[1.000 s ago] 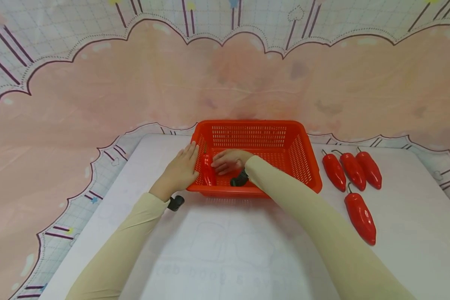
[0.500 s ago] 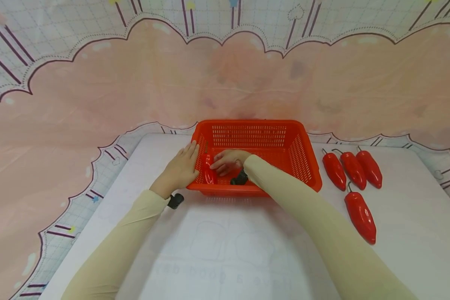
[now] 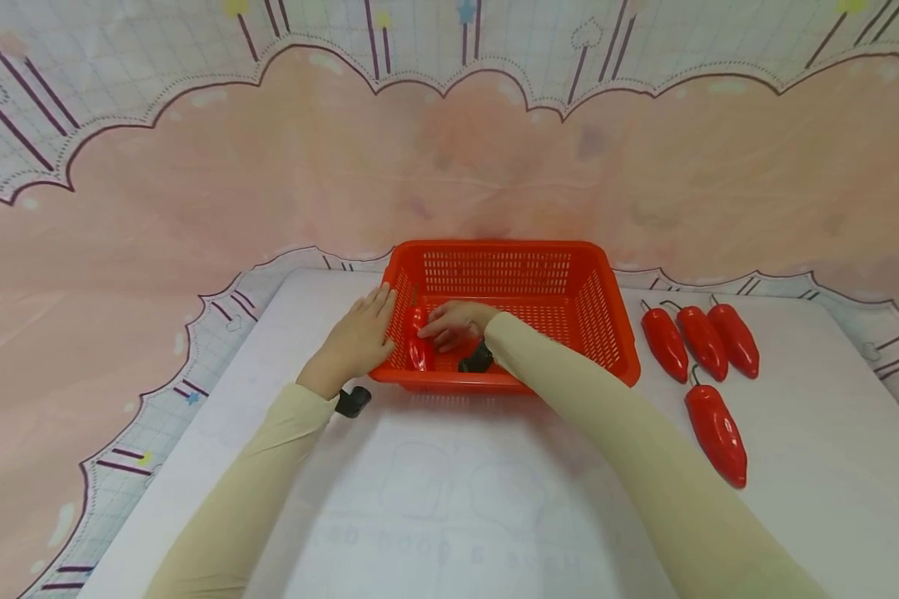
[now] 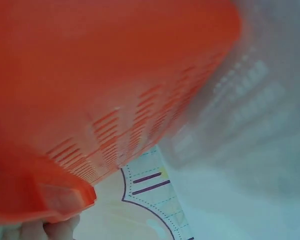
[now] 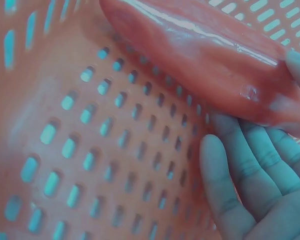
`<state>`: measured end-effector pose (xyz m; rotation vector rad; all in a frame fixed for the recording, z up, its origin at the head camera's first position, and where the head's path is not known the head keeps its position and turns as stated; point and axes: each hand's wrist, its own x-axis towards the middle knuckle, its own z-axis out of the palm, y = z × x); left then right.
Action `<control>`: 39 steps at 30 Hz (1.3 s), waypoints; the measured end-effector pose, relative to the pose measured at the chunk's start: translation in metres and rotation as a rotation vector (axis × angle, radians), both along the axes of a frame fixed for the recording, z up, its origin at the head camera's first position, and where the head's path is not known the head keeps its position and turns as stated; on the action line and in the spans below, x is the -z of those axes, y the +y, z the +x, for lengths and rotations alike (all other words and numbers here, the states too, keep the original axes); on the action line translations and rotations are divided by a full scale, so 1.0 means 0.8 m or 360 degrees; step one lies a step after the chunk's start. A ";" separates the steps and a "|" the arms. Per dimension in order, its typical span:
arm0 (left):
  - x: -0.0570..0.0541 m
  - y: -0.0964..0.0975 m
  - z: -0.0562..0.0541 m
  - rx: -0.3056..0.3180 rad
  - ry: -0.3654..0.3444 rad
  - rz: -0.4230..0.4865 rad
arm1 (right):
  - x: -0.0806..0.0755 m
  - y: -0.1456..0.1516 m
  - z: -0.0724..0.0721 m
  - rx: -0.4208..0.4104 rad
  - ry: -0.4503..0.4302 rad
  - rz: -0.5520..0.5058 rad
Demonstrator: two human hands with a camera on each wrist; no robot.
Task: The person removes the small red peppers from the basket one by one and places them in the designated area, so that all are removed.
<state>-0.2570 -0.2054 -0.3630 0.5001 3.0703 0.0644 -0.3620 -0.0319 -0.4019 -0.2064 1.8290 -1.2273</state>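
Note:
In the head view, a red pepper (image 3: 419, 341) with a green stem lies lengthwise along the left side inside a red plastic basket (image 3: 457, 382). My right hand (image 3: 455, 324) reaches into the basket and holds this pepper from its right side. The right wrist view shows the pepper (image 5: 205, 55) close up, with the thumb on one side and the fingers of the hand (image 5: 262, 180) beneath it. My left hand (image 3: 352, 339) rests with straight fingers along the basket's left rim. Only its fingertips show below the basket (image 4: 90, 65) in the left wrist view.
To the right of the basket, several red peppers (image 3: 716, 434) lie on the white table (image 3: 434, 499). Patterned cloth (image 3: 449, 175) hangs behind. A dark wrist camera (image 3: 354, 402) is on the left wrist, another (image 3: 477, 358) on the right.
The right fingers have moved slightly left onto the pepper, and the pepper has shifted a little. The left hand stays on the rim; the head view has shifted slightly.

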 end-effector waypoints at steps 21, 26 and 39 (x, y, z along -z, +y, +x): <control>0.020 0.039 0.028 -0.0381 0.0104 0.0337 | -0.055 0.048 -0.006 0.0219 0.0078 -0.0173; 0.018 0.040 0.029 -0.0368 0.0090 0.0340 | -0.081 0.086 0.000 0.0301 0.0070 -0.0309; 0.020 0.043 0.028 -0.0352 0.0063 0.0303 | -0.133 0.174 0.054 0.0364 0.0353 -0.0315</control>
